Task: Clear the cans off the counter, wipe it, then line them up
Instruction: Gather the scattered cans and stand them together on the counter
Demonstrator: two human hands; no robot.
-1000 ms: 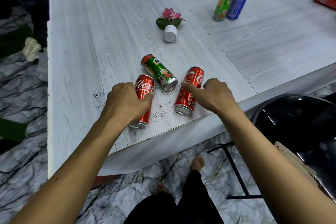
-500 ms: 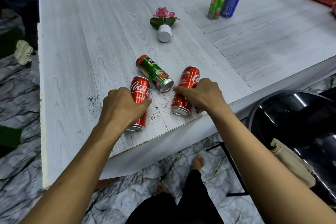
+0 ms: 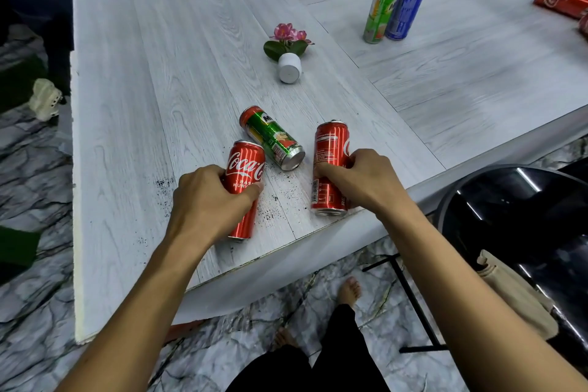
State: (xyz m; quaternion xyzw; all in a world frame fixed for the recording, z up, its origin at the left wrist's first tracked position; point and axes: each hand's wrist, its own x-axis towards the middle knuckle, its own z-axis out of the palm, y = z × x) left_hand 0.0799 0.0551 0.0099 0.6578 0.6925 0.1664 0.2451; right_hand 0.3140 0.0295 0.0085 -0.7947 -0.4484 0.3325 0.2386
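Gripping two cans at once: left grip point(image 3: 210, 197) is wrapped over the left Coke point(image 3: 245, 165), right grip point(image 3: 359, 181) is curled round the right Coke point(image 3: 329, 143), both cans on their sides near the front edge of the table point(image 3: 152, 73). Green can point(image 3: 273, 141) lies between them, untouched, its base just beside the left Coke. My read: clearing has barely begun and no wipe yet, as black specks point(image 3: 273, 200) sit between the two Cokes. Risks: an overhand hold on a round, slick can may let it roll or slip on the lift; right Coke's base is right at the edge, so a fumble drops it to the floor; lifting the left Coke could nudge the green can and set it rolling; dragging instead of lifting smears the specks. Cannot tell whether the cans are full or opened, so tipping might spill
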